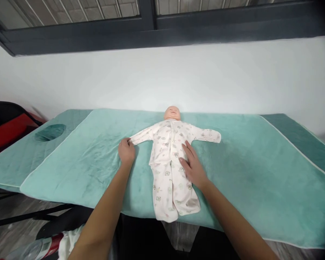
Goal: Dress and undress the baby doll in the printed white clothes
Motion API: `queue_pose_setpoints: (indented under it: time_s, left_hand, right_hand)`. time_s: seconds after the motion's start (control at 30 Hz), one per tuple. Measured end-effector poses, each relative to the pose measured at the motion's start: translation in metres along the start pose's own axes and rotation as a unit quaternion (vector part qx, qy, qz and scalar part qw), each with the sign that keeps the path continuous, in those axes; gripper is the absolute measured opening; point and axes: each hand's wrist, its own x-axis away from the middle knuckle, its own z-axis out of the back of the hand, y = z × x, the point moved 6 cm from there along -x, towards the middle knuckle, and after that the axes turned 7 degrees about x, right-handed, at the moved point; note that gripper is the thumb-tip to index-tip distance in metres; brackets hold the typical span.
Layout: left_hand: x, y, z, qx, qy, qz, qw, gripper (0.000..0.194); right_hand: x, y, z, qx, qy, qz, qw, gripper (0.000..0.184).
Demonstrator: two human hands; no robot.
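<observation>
left hand point(126, 150) pinches a white sleeve point(143, 135) by its end, fingertips together. right of that grip, the right hand point(194, 168), fingers apart, rests on the clothed doll point(165, 148).

Long teal-covered bed point(254, 173), dressed baby doll point(169, 150) lying face up across it, arms spread

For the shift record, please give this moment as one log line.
doll: face-up on green table | left hand: at sleeve end | right hand: open, over shirt
</observation>
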Motion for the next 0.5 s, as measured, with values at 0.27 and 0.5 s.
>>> queue_pose_setpoints:
  time_s: [0.27,0.5]
  left_hand:
    - [-0.002,-0.002,-0.002,-0.017,-0.006,-0.019,1.000,0.030]
    - [0.000,0.005,0.000,-0.035,-0.011,-0.012,0.999,0.028]
  right_hand:
    - [0.152,-0.010,-0.008,0.063,0.035,-0.017,0.997,0.053]
    - [0.153,-0.032,-0.010,0.140,-0.003,0.041,0.989,0.023]
